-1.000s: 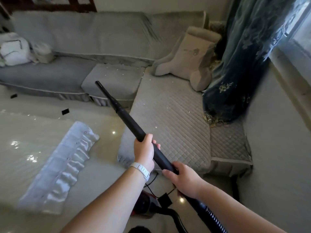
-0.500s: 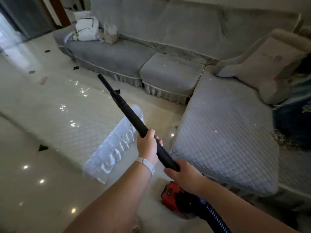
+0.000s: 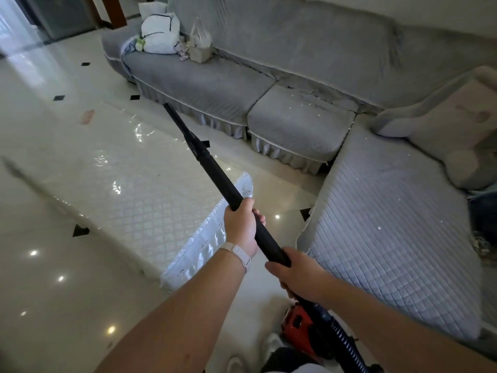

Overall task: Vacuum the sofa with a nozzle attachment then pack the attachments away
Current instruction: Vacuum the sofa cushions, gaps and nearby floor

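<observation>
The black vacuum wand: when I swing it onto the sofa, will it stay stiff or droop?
The wand probably stays stiff: it runs straight from both hands to its tip. The ribbed hose behind the right hand looks flexible and may drag.

The room was bright with soft daylight that came in from the upper left, where the picture washed out to near white. The glossy pale tiled floor (image 3: 53,278) threw back small round glints and a broad sheen, and the clear plastic sheet over the quilted white cover (image 3: 129,181) sparkled with hard specular spots. Shadows were weak and diffuse, deepest under the skirt of the grey fabric sofa (image 3: 269,84). The wide lens bowed straight lines towards the edges. A dark smear at the left edge was motion-blurred, and the far corners looked soft.
</observation>
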A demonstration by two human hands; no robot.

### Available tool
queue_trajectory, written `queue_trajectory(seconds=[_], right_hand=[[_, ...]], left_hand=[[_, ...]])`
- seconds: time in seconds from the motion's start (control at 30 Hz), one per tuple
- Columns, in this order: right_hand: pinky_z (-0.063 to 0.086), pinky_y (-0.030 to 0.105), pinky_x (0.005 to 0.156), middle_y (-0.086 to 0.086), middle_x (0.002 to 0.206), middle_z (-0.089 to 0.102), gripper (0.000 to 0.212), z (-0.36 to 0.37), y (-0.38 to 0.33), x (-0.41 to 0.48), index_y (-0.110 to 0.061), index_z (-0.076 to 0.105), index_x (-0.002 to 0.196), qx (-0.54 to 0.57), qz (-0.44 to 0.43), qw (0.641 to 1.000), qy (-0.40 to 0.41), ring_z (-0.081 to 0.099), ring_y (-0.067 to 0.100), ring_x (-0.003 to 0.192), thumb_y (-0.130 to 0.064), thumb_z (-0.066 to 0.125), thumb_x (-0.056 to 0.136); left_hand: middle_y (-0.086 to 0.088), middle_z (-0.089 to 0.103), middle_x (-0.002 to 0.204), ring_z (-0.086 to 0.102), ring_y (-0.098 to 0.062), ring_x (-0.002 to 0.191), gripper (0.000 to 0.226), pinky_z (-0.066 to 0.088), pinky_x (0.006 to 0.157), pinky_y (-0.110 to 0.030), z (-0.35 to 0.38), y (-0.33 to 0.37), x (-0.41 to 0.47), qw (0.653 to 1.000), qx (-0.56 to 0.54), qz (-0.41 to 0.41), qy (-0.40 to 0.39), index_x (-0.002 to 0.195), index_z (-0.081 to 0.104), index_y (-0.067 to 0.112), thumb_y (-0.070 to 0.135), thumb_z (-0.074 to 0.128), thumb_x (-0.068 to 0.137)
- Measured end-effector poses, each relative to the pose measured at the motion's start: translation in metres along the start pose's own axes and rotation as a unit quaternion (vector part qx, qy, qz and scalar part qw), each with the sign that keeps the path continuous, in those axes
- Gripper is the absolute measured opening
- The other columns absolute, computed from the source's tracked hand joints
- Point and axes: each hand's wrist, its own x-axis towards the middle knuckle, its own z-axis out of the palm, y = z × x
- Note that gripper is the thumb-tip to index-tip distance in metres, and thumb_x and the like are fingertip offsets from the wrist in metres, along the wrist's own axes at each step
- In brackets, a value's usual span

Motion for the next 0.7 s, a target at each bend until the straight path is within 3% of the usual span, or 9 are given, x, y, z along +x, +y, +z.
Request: queue_trajectory(seconds=[0.3, 0.5, 0.7], right_hand=[[0.053, 0.038, 0.061, 0.011, 0.073, 0.062, 0.024, -0.018, -0.027, 0.073, -0.009, 0.056, 0.105, 0.153, 0.003, 0.988, -0.016, 0.061, 0.026, 0.058, -0.026, 0.066, 0.092], [0.051, 0.037, 0.058, 0.002, 0.061, 0.061, 0.026, -0.060, -0.043, 0.153, -0.011, 0.057, 0.101, 0.179, 0.019, 0.984, 0.001, 0.058, 0.023, 0.054, -0.035, 0.062, 0.093], [0.050, 0.034, 0.054, 0.004, 0.063, 0.061, 0.023, -0.135, -0.063, 0.211, -0.014, 0.059, 0.104, 0.217, 0.029, 0.976, 0.020, 0.057, 0.023, 0.051, -0.033, 0.063, 0.093]], left_hand=[[0.000, 0.048, 0.060, 0.047, -0.016, 0.045, 0.011, 0.042, 0.051, -0.025, 0.026, 0.037, 0.073, 1.000, 0.021, -0.004, -0.014, 0.095, 0.051, 0.009, 0.013, 0.057, 0.088], [0.001, 0.046, 0.058, 0.042, -0.016, 0.044, 0.006, 0.039, 0.051, -0.027, 0.093, 0.049, 0.151, 0.996, 0.084, -0.007, 0.021, 0.090, 0.048, 0.009, 0.013, 0.053, 0.087], [0.000, 0.048, 0.062, 0.046, -0.016, 0.045, 0.010, 0.042, 0.049, -0.026, 0.177, 0.070, 0.209, 0.992, 0.126, -0.011, 0.011, 0.094, 0.051, 0.009, 0.015, 0.057, 0.089]])
